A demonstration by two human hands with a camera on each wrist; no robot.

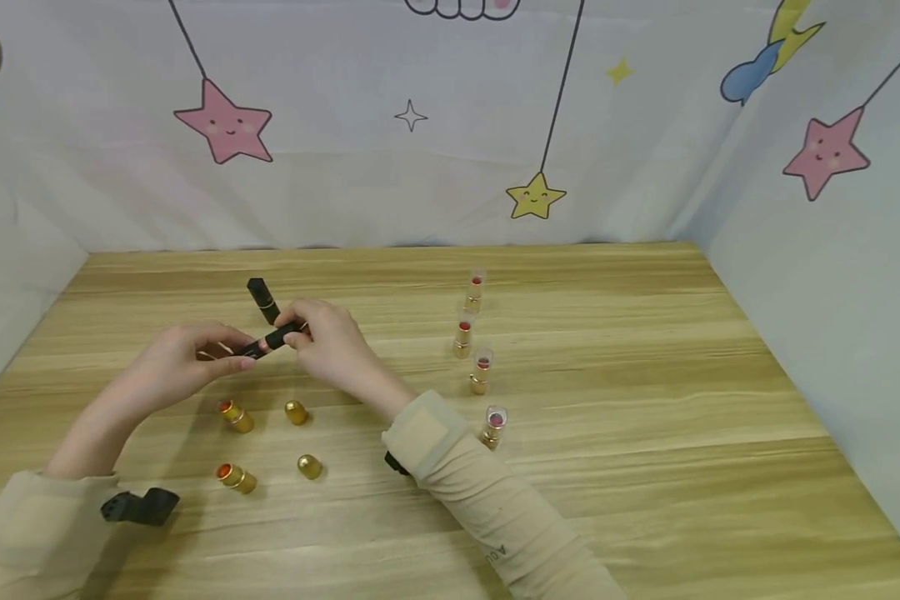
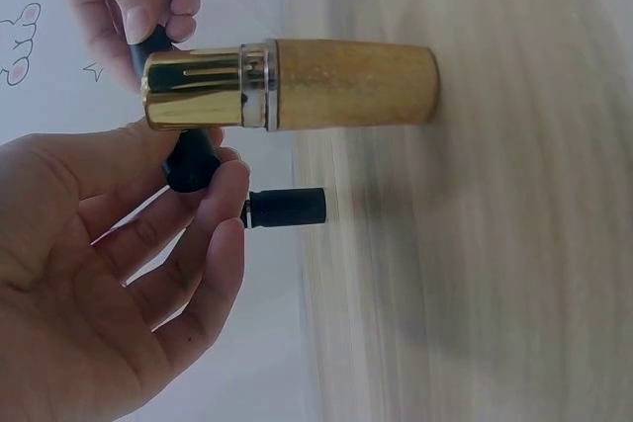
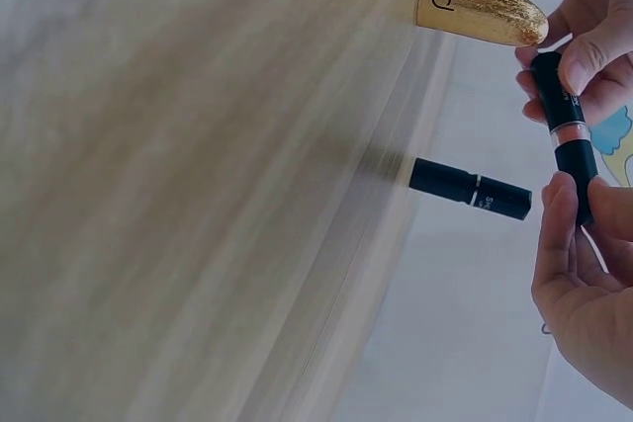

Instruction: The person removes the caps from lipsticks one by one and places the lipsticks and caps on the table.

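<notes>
Both hands hold one black lipstick (image 1: 276,337) above the back left of the table. The left hand (image 1: 176,362) pinches one end between thumb and fingers. At the other end, the right hand (image 1: 330,342) grips with thumb and fingertips. A rose-gold band (image 3: 571,132) shows between the two black parts in the right wrist view. Behind the hands stands a second black lipstick (image 1: 263,300), upright with its cap on. Closer to the person, two gold lipsticks (image 1: 236,417) stand uncapped with red tips, and two gold caps (image 1: 296,412) stand to their right.
Several lipsticks with clear caps (image 1: 462,335) stand in a loose row right of the right arm. The wooden table (image 1: 645,375) meets a white patterned curtain (image 1: 330,192) at the back and a pale wall-like sheet (image 1: 810,275) at the right.
</notes>
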